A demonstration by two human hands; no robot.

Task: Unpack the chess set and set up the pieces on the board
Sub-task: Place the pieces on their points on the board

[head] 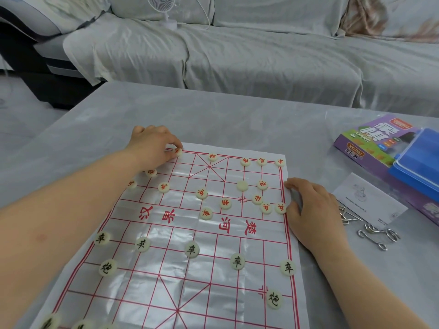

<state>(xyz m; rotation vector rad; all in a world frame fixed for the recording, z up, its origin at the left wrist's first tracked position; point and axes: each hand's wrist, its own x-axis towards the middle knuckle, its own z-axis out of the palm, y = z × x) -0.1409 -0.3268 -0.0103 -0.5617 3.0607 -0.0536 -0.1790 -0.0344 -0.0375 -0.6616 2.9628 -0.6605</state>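
A white plastic-sheet xiangqi board with red grid lines lies on the grey table. Several cream round pieces with red characters sit on its far half, several with black characters on the near half. My left hand reaches to the far left corner, its fingertips pinching a red-character piece at that corner point. My right hand rests on the table at the board's right edge, fingers loosely curled, its thumb beside a red piece. One blank-faced piece lies among the red ones.
At the right stand a purple xiangqi box, a blue plastic case, a white leaflet and several metal wire rings. A covered sofa with a small white fan lies behind the table.
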